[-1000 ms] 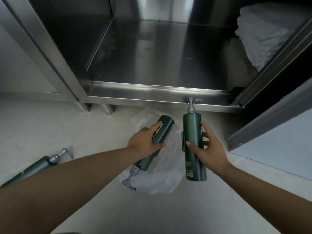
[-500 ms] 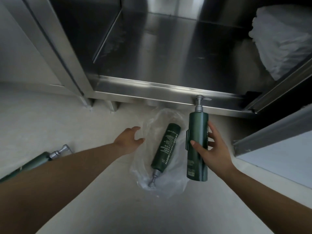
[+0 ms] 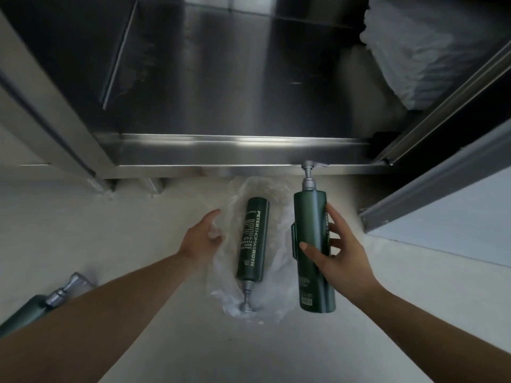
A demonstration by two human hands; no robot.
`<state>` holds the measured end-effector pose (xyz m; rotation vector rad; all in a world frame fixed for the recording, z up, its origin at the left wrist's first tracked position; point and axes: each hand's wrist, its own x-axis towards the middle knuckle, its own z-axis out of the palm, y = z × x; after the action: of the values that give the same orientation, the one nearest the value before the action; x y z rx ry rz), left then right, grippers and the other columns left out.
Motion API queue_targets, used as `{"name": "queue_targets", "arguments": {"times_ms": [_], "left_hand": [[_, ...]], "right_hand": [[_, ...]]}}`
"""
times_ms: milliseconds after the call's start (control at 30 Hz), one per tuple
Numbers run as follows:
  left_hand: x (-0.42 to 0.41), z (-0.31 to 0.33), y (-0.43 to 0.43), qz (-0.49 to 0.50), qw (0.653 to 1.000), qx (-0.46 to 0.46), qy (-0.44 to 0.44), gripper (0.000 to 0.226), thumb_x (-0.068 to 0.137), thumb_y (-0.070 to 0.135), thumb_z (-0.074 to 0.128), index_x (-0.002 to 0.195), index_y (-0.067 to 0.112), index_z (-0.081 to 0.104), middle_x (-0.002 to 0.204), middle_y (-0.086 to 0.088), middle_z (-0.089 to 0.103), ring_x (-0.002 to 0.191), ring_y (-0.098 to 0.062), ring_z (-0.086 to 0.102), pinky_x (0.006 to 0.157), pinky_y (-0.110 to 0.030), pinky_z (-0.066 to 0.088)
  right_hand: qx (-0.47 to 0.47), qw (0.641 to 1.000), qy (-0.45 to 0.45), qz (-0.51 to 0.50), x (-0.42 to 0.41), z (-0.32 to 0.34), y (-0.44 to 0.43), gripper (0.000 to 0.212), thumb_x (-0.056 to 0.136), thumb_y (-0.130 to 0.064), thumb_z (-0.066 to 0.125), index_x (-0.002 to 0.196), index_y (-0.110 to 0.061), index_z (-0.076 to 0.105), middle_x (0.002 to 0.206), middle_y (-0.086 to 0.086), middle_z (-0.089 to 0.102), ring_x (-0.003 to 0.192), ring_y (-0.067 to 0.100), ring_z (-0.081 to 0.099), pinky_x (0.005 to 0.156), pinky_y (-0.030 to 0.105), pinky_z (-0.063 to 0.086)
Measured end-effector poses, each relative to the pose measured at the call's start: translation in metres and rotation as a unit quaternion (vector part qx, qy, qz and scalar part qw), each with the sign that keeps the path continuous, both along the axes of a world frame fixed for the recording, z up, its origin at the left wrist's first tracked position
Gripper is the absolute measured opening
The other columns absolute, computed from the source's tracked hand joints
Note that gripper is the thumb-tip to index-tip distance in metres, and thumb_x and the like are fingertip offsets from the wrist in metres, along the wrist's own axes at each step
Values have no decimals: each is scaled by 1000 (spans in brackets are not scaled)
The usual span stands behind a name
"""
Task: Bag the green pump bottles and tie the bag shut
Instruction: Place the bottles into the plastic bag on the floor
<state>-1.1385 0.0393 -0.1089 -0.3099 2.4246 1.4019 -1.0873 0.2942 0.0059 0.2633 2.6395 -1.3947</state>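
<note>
A clear plastic bag (image 3: 279, 252) lies crumpled on the pale floor below the cabinet. One green pump bottle (image 3: 253, 239) lies on or in it, pump end toward me; I cannot tell which. My left hand (image 3: 201, 236) is at the bag's left edge, fingers apart and curled against the plastic. My right hand (image 3: 340, 258) grips a second green pump bottle (image 3: 312, 244) upright, just right of the bag, pump pointing at the cabinet rail. A third green bottle (image 3: 25, 313) lies on the floor at far left, partly hidden behind my left forearm.
An open stainless steel cabinet (image 3: 221, 153) stands right behind the bag, its bare shelf (image 3: 221, 92) dark and shiny. A stack of white folded material (image 3: 414, 51) sits at the shelf's right. A sliding door frame (image 3: 442, 186) juts out at right.
My left hand let go of its bottle, which now lies on the bag, and then moved to the bag's left edge. My right hand kept its bottle upright.
</note>
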Motion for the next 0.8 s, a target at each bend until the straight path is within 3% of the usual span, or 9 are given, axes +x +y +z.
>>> {"name": "queue_targets", "arguments": {"times_ms": [100,167,300,367,467,600,800], "left_hand": [[10,9,-15,1,999,17,39,52,82,5,64,130,17,49,92,-8,61,93,-27,62,93,-37,48],[17,18,-21,22,998,29,57,49,81,1,64,126,15,52,87,-6,60,79,-23,62,84,-35,49],[18,37,-30,56,994,59,67,48,79,-4,65,121,16,51,81,3,56,50,-2,54,61,-26,47],[19,52,-33,73,993,50,79,40,80,-2,65,115,16,56,80,5,56,50,-4,52,55,-24,48],[33,83,-29,127,987,50,83,25,84,1,62,104,16,62,78,4,54,54,-7,53,49,-16,51],[61,112,-13,190,979,25,71,17,87,7,60,103,12,64,79,2,54,63,-13,53,53,-14,54],[108,138,12,184,983,1,21,16,89,9,57,103,12,65,80,1,52,67,-15,55,57,-16,54]], "right_hand": [[-17,1000,-13,10,4,1,-10,82,79,-27,72,141,-47,22,110,-24,47,88,-7,51,68,9,41],[-16,1000,0,27,5,3,-17,80,79,-28,72,138,-50,23,108,-30,45,90,-7,52,68,5,39],[-9,997,28,77,-14,-9,-26,82,78,-27,73,140,-47,23,117,-14,46,97,6,51,71,9,41],[-10,995,35,94,-24,-21,-26,83,77,-27,73,141,-45,22,118,-8,50,100,11,54,77,17,49],[-13,994,30,104,-32,-36,-18,87,75,-29,72,142,-46,18,124,0,53,106,20,56,93,45,51],[-63,990,33,119,-25,-46,-4,86,76,-27,73,142,-45,21,126,0,51,106,19,55,93,37,48],[-119,974,10,190,-12,-56,-1,87,77,-28,74,144,-41,21,133,0,49,110,18,54,98,40,47]]}}
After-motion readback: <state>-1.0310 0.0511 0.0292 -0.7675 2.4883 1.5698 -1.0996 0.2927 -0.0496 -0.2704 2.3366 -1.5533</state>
